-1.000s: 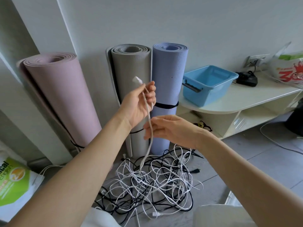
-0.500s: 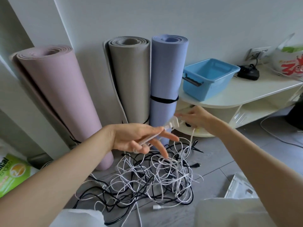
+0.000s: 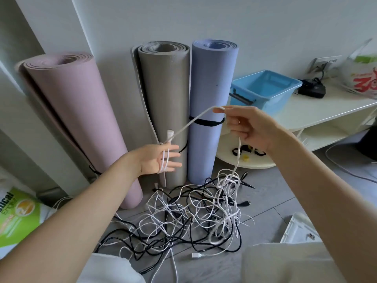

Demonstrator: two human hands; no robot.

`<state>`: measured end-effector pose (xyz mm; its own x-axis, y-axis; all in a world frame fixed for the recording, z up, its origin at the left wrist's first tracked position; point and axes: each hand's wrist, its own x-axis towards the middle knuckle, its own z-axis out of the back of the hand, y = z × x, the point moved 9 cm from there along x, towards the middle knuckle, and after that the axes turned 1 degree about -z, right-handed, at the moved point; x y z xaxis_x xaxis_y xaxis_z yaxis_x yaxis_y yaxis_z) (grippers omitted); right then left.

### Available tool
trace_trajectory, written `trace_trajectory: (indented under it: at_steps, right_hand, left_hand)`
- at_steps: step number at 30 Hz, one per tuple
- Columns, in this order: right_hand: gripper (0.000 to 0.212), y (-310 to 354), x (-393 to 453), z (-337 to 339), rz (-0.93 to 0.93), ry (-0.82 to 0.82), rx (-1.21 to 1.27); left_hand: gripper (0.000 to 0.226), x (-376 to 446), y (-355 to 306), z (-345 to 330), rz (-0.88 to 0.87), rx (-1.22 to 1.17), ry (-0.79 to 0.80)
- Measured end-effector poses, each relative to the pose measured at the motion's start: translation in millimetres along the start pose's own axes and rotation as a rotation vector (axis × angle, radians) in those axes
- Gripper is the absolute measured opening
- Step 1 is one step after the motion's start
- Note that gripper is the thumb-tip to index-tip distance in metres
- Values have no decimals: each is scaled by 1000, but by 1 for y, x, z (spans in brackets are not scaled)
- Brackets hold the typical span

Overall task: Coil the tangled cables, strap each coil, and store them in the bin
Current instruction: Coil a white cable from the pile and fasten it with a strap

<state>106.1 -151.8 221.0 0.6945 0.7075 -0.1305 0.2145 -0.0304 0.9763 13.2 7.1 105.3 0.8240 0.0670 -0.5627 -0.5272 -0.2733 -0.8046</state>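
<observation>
A tangle of white and black cables point(image 3: 195, 213) lies on the grey floor in front of me. One white cable point(image 3: 189, 124) runs taut between my hands. My left hand point(image 3: 159, 158) is held out, palm showing and fingers straight, with the cable looped across the palm and its plug end sticking up above the fingers. My right hand point(image 3: 246, 125) pinches the same cable higher up, and from there it drops down into the tangle. The blue bin point(image 3: 265, 89) stands on the white shelf unit at the right.
Three rolled mats, pink point(image 3: 77, 117), grey point(image 3: 165, 103) and blue point(image 3: 212, 103), lean upright against the wall behind the tangle. The white shelf unit point(image 3: 318, 111) carries a black charger and a bag; black straps point(image 3: 246, 151) lie on its lower shelf. A white crate point(image 3: 299, 229) sits at lower right.
My right hand has risen and pulled the white cable taut to the right. My left hand has turned palm-out with straight fingers, the cable now wound across it.
</observation>
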Motion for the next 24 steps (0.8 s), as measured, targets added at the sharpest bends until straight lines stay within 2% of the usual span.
trace_trajectory:
  at_steps: [2, 5, 8, 12, 14, 18, 20, 23, 24]
  right_hand:
    - [20, 2, -2, -6, 6, -21, -119]
    - [20, -3, -5, -16, -28, -10, -194]
    - [20, -16, -12, -28, -97, 103, -256]
    - [25, -53, -24, -37, -273, 272, -497]
    - [37, -73, -31, -39, -398, 333, -643]
    - [52, -100, -39, -41, -560, 429, -829]
    - [56, -99, -32, -28, -555, 357, -890]
    - [66, -78, -20, -2, -433, 183, -967]
    - [63, -68, -16, 8, -388, 107, -1021]
  left_hand:
    - [42, -1, -15, 3, -73, -117, -80]
    - [40, -4, -42, -2, -179, -458, -141]
    - [40, -12, -65, -13, -273, -691, -74]
    - [34, -23, -85, -26, -357, -895, 77]
    - [22, -32, -92, -44, -328, -808, 184]
    - [28, -49, -85, -96, -232, -369, 394]
    - [35, -56, -70, -121, -161, -242, 505]
    - [37, -63, -44, -140, -39, -116, 656]
    - [36, -64, -36, -141, -4, -75, 704]
